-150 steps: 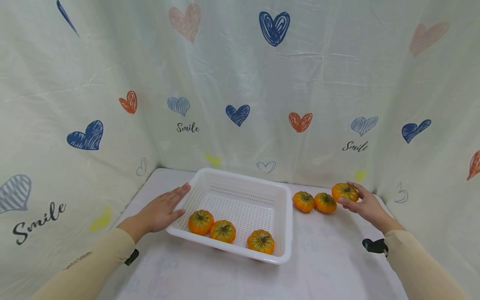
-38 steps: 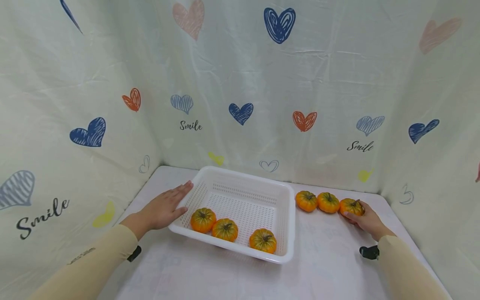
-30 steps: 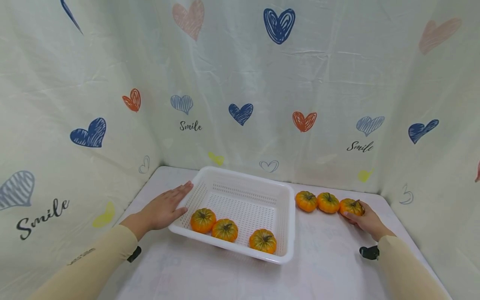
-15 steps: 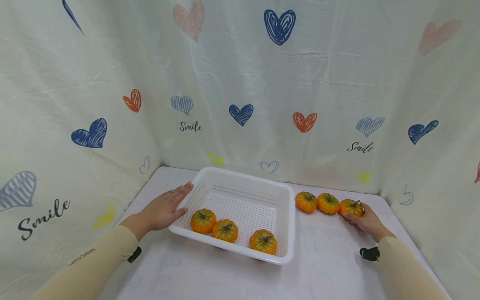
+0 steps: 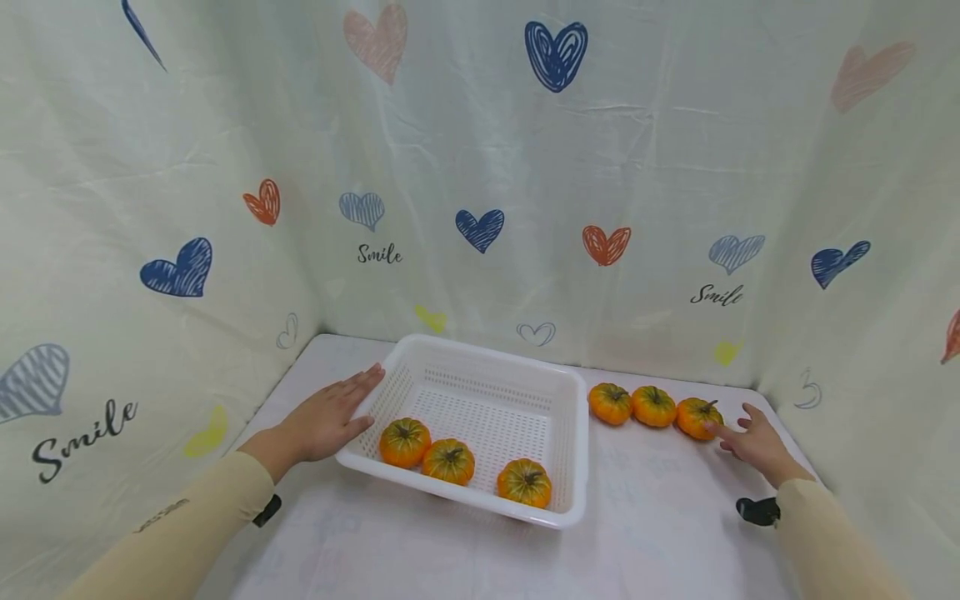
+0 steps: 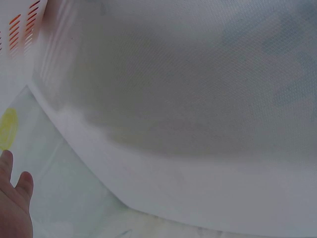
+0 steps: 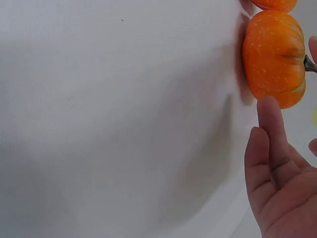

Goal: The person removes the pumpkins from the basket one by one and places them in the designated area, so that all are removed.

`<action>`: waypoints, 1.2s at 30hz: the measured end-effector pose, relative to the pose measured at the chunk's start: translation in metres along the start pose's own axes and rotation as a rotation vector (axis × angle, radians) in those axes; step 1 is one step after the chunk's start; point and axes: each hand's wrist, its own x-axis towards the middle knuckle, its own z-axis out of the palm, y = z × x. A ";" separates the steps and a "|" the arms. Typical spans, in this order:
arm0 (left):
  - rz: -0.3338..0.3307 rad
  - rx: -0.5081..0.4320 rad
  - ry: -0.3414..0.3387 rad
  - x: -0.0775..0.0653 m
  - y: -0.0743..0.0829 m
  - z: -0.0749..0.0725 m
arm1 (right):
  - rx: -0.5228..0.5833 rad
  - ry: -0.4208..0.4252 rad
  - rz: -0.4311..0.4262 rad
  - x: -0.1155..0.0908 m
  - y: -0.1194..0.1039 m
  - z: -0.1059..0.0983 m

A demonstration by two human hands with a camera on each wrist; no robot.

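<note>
Near far-right corner of desk (image 5: 652, 517) | end pumpkin (image 5: 694, 418) is seeming light, firm, best side-held | my left hand (image 5: 324, 423) and right hand (image 5: 759, 443) are clasping nothing

Way through in front, blocked behind.
From where I stand, a hand could pass over the white table (image 5: 645, 508) between the white perforated plastic basket (image 5: 581, 450) and the right hand (image 5: 756, 443), in front of three ribbed orange-and-green pumpkins (image 5: 653, 407); behind that row, the pale heart-printed cloth curtain (image 5: 480, 150) stands close, and the left hand (image 5: 324, 421) bars the basket's left rim.
</note>
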 end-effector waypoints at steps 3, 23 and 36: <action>0.003 -0.003 0.003 0.000 0.000 0.000 | -0.016 0.036 -0.038 -0.005 -0.003 -0.006; 0.000 0.003 -0.005 -0.001 -0.001 0.002 | -0.041 0.161 -0.342 -0.019 -0.099 -0.007; -0.001 0.010 -0.005 -0.001 -0.001 0.000 | -0.063 0.003 -0.538 -0.021 -0.215 0.038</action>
